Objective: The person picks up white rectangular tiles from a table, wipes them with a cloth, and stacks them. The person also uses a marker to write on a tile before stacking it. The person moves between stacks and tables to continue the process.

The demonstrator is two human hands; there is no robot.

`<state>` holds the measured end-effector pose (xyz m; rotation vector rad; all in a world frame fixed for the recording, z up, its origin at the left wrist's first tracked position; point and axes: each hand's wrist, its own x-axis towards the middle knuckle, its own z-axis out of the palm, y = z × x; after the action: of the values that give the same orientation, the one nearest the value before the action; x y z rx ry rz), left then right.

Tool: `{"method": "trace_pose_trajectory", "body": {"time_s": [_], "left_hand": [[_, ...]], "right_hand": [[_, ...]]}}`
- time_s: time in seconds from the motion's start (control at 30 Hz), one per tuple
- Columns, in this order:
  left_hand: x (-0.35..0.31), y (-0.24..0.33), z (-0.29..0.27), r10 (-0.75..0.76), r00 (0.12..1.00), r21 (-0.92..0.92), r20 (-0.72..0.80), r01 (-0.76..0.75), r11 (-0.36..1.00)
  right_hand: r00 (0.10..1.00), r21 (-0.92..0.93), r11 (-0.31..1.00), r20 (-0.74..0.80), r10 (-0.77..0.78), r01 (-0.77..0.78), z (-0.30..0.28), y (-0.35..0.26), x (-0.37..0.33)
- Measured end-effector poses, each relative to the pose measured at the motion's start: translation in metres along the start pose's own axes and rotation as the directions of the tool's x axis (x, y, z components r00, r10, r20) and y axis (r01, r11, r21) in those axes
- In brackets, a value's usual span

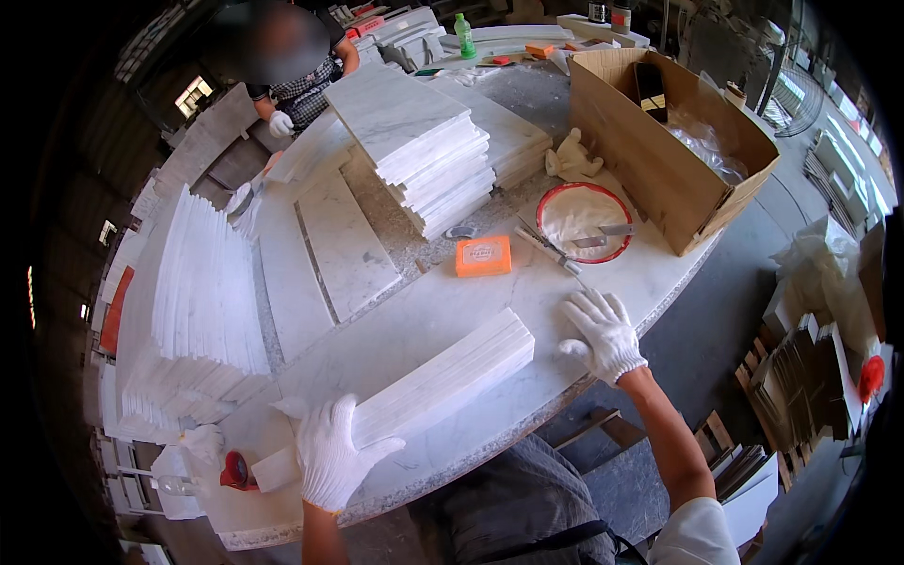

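A block of stacked white marble strips [452,377] lies at a slant on the marble-topped table [414,301]. My left hand [330,457], in a white knit glove, is at the block's near left end, thumb and fingers spread; whether it presses on the block is hard to tell. Beyond the block's other end, my right hand [603,334], gloved alike, has its fingers stretched out and holds nothing. Farther back sit an orange box [483,256] and a red-rimmed bowl [539,221] of white paste with a putty knife [591,241] across it.
Thin marble slabs stand in a long row [193,292] at left. A tall pile of marble tiles [433,160] rises at the back. An open cardboard box [650,160] occupies the right corner. Across the table is another person [301,89]. A red round object [237,469] lies near my left hand.
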<state>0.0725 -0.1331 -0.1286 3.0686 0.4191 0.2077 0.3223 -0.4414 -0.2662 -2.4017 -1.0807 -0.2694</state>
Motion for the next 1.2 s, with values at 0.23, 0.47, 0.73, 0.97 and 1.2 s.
{"method": "trace_pose_trajectory", "body": {"time_s": [0.23,0.47,0.73,0.97,1.2], "left_hand": [[0.003,0.007,-0.001,-0.057,0.996,0.066,0.065,0.053,0.996],[0.003,0.001,0.003,-0.057,0.998,0.028,0.032,0.056,0.998],[0.006,0.006,0.002,-0.076,0.996,0.036,0.045,0.074,0.997],[0.002,-0.001,0.0,-0.117,0.985,-0.04,0.126,0.123,0.992],[0.007,-0.001,0.006,-0.049,0.997,-0.087,0.051,0.054,0.995]], "right_hand": [[0.957,0.004,0.978,-0.207,0.203,-0.207,0.0,0.002,0.003],[0.953,0.019,0.975,-0.206,0.22,-0.221,0.003,0.004,0.007],[0.945,0.081,0.977,-0.25,0.21,-0.196,0.009,0.006,0.007],[0.941,0.099,0.975,-0.257,0.218,-0.199,0.017,0.005,0.005],[0.943,0.095,0.98,-0.269,0.194,-0.175,0.022,0.012,-0.001]]}}
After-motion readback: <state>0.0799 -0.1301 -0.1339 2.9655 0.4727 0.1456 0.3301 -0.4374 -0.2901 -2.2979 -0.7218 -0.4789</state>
